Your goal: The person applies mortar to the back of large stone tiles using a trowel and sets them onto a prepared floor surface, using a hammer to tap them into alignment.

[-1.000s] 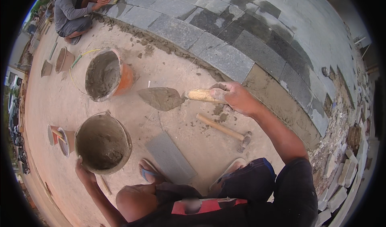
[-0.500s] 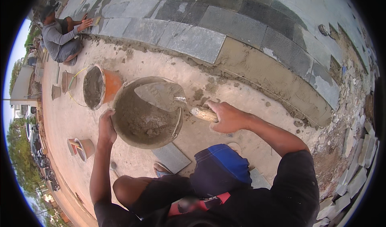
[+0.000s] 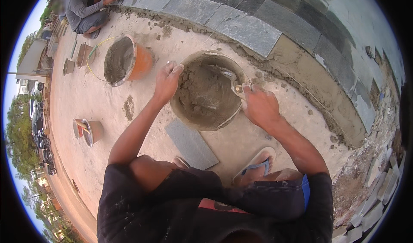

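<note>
A round bucket (image 3: 206, 124) of wet grey mortar (image 3: 204, 86) is in front of me. My left hand (image 3: 167, 81) is closed on its left rim. At the right rim is my right hand (image 3: 261, 105), its fingers closed round the handle of a trowel (image 3: 227, 72) and against the bucket's edge. The trowel's blade lies inside the bucket, mostly hidden by mortar smears. A grey stone tile (image 3: 191, 144) lies on the ground just below the bucket, near my feet.
An orange bucket (image 3: 141, 62) of mortar stands to the left, with smaller buckets (image 3: 95, 131) beyond. Laid stone paving (image 3: 254, 34) runs across the far side, edged by a mortar bed (image 3: 316, 86). A co-worker (image 3: 86, 10) crouches at the far left. Stone pieces (image 3: 372, 217) are stacked at right.
The right hand has lowered the trowel from above the bucket into it and come to the rim. The bucket sits farther right and higher in view; the left hand still holds its rim.
</note>
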Motion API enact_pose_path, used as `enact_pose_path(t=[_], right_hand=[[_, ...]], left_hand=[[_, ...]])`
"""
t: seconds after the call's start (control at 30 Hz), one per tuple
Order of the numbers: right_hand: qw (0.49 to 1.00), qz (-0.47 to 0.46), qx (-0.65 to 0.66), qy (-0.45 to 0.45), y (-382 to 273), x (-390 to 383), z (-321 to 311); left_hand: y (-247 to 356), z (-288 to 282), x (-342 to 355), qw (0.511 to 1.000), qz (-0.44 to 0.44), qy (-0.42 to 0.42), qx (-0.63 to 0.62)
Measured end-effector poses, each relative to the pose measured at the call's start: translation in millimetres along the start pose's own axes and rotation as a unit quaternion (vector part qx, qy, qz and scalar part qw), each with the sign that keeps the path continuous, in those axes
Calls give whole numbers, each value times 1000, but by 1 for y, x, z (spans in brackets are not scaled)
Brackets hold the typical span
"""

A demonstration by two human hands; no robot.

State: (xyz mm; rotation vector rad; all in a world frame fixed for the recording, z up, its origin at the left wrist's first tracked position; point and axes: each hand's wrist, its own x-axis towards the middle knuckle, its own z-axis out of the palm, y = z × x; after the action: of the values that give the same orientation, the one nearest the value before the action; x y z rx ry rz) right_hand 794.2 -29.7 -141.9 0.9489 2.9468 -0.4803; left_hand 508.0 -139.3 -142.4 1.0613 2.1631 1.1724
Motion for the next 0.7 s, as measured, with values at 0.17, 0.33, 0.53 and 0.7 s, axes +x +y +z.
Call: enact_pose_path(t=[0.17,0.33,0.53,0.7], right_hand=[[978,-163,-127,1,-39,2,-21],[968,-206,-146,7,-43,-22,-25],[988,-47,-143,40,-36,-36,-55],[984,-76,-138,87,-50,-4,-44]], left_hand=[[1,3,-13,996,76,-26,47],[7,0,-14,998,61,-4,31],[-10,-4,-23,998,61,21,17],[7,5,-24,989,127,-8,77]])
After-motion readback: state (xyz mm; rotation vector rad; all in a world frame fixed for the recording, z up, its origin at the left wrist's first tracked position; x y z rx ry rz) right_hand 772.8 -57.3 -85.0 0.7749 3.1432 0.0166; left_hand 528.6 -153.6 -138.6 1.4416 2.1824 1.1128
